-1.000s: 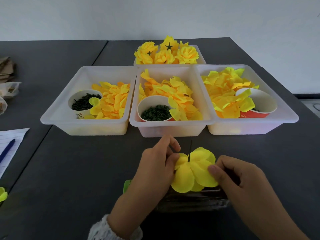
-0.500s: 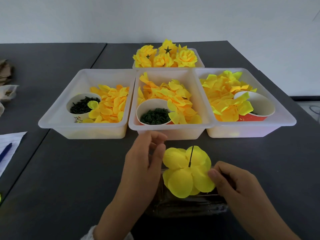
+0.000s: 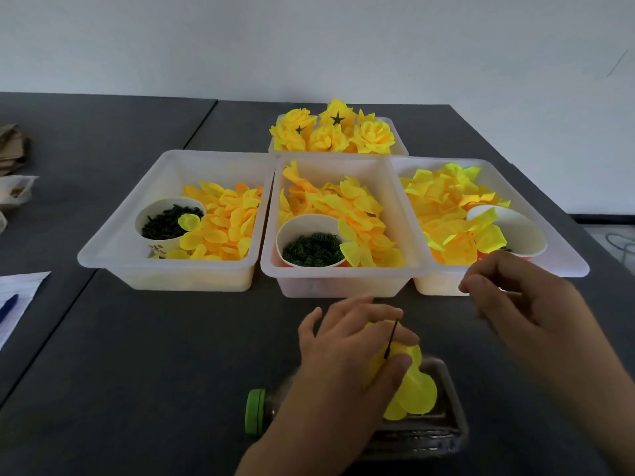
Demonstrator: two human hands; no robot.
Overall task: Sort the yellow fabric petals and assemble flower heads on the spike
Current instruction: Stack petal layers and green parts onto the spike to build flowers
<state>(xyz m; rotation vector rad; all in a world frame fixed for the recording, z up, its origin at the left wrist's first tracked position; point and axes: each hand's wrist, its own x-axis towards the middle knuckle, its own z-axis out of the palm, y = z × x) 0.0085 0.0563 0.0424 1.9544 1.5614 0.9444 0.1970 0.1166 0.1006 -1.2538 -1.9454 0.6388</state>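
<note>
Spike: my landmark; it stands up thin and dark through the petals, so the layers stay stacked.
Left hand: I see its fingers curled over the petals, thumb underneath, probably steadying them.
Right hand: right of the spike, raised toward the bin, fingers loosely bent; I see nothing in them.

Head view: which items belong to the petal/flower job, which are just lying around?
Job:
- petals on the spike, left hand gripping them
- spike
- three petal bins
- cups of green parts
- finished flowers
- right hand, near right bin

Lying about:
- paper and pen
- cardboard scraps
</note>
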